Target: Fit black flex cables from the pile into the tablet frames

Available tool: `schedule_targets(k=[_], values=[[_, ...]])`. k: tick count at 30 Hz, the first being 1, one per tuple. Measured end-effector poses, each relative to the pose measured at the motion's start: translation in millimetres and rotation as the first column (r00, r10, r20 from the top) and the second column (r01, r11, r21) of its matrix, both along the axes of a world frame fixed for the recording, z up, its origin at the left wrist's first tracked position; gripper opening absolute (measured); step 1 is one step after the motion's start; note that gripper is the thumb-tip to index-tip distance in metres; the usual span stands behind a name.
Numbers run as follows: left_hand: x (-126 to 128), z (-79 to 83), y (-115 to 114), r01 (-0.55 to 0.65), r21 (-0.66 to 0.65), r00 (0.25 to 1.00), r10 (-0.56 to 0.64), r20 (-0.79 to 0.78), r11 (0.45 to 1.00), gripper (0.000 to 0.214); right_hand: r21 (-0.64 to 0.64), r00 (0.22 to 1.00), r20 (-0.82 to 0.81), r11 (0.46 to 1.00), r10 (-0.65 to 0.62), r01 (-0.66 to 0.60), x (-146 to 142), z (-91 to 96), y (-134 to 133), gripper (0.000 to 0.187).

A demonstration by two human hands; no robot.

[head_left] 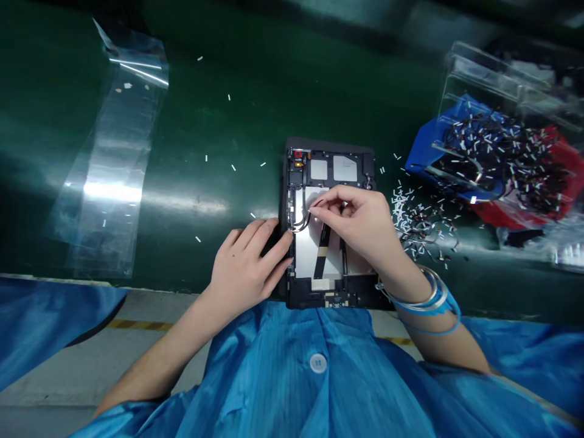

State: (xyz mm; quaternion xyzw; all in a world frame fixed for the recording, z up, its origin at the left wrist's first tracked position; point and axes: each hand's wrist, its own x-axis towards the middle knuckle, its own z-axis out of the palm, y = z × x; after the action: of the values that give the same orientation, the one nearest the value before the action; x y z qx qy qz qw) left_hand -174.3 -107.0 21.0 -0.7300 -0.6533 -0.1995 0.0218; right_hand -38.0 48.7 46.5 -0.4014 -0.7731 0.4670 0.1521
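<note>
An opened tablet-like device (pixel 306 255) lies in front of me, with its boards, silver plates and dark ribbon strips exposed. At its left edge, my left hand (pixel 246 261) rests with the fingers stretched out. The index fingertip touches that edge beside the end of a thin black cable (pixel 302 226). My right hand (pixel 358 219) is above the device, thumb and index finger pinched on the cable's other end. The cable curves between the two hands over the silver plate. A dark ribbon strip (pixel 322 252) partly disappears under my right hand.
Right of the device, a pile of small black cables with white tags (pixel 417 225) lies loose. Behind it, more fill a blue bin (pixel 422 146) and red bin (pixel 572 164). Clear plastic sleeves (pixel 114 152) lie left on the green table (pixel 191 121). White bits are scattered about.
</note>
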Motion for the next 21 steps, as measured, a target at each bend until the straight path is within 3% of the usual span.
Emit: schedule_targets(k=[9, 14, 21], values=[[14, -1.6, 3, -0.096, -0.036, 0.995, 0.097, 0.014, 0.995, 0.040, 0.038, 0.992, 0.091, 0.995, 0.087, -0.091, -6, 2.9, 9, 0.005], [15, -2.9, 3, -0.050, 0.020, 0.997, 0.049, 0.057, 0.999, 0.047, 0.036, 0.986, 0.135, 0.994, 0.099, -0.104, -8, 5.3, 10, 0.004], [15, -5.3, 2, -0.043, -0.055, 0.998, 0.045, 0.031, 0.998, 0.052, 0.068, 0.983, 0.165, 0.993, 0.085, -0.097, -10, 4.3, 9, 0.004]])
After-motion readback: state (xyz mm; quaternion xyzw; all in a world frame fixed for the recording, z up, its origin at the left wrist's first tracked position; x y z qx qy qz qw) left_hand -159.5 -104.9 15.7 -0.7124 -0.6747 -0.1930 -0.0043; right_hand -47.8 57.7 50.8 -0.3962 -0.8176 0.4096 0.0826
